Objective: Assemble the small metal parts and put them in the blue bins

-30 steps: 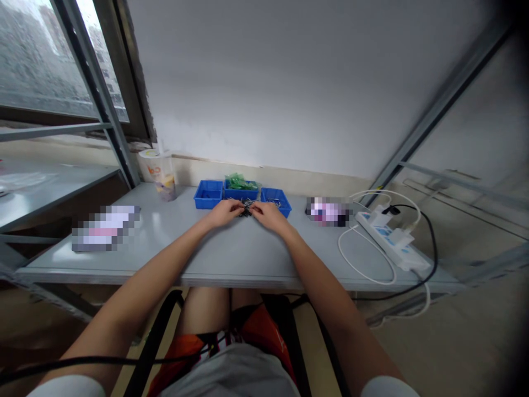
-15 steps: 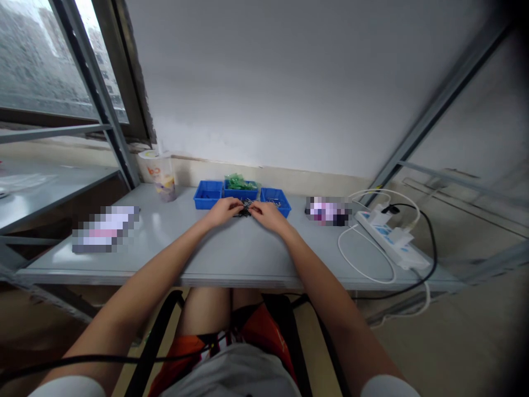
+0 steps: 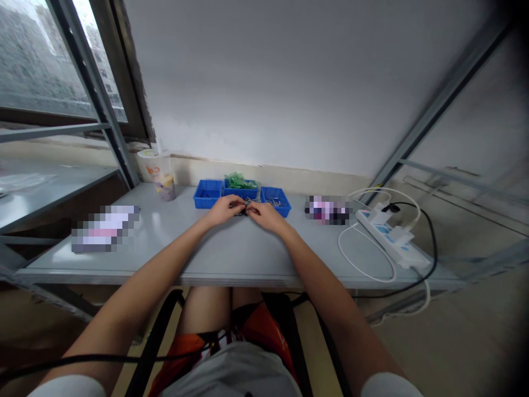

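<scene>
My left hand and my right hand meet fingertip to fingertip over the middle of the table, fingers bent into a pinch. What they pinch is too small to name. Dark and silvery small pieces lie in a pile around and behind the fingertips, partly hidden by them. Just beyond the hands stand three blue trays. The left tray has some dark blue bits inside, the middle tray carries green plastic pieces, and the right tray holds small silvery parts.
A lidded drink cup stands at the back left of the grey table. A blurred-out flat object lies at the left, another blurred object at the right. A white power strip with plugs and looping cables takes up the right end.
The fingertips of both hands have drawn slightly closer together over the pile, covering more of the dark pieces. The trays and other things stay where they were.
</scene>
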Demonstrator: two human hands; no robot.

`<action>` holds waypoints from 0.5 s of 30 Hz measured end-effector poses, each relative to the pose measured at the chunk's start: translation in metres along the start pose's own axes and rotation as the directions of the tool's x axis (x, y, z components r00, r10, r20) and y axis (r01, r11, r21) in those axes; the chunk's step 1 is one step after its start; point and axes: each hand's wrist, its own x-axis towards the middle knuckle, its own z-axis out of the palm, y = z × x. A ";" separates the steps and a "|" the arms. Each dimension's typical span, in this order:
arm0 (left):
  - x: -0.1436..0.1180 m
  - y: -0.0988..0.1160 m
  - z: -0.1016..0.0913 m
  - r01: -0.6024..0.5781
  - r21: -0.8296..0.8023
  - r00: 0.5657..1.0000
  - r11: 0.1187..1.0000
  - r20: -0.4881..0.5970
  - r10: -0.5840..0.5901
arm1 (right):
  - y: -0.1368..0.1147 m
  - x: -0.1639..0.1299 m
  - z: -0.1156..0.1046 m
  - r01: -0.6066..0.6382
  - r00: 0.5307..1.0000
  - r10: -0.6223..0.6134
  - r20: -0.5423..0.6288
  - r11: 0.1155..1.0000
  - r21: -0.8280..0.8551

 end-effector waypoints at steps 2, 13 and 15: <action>0.000 0.002 -0.001 0.026 -0.027 1.000 0.999 -0.001 -0.026 | 0.000 0.000 0.000 -0.007 1.000 0.007 -0.021 1.000 0.014; -0.001 0.000 0.000 0.071 -0.074 0.997 0.995 0.015 -0.070 | -0.005 0.000 0.000 0.047 0.996 -0.042 -0.074 0.996 0.073; -0.001 -0.001 0.000 0.071 -0.082 0.997 0.994 0.030 -0.069 | -0.007 -0.001 0.000 0.069 0.996 -0.066 -0.061 0.996 0.060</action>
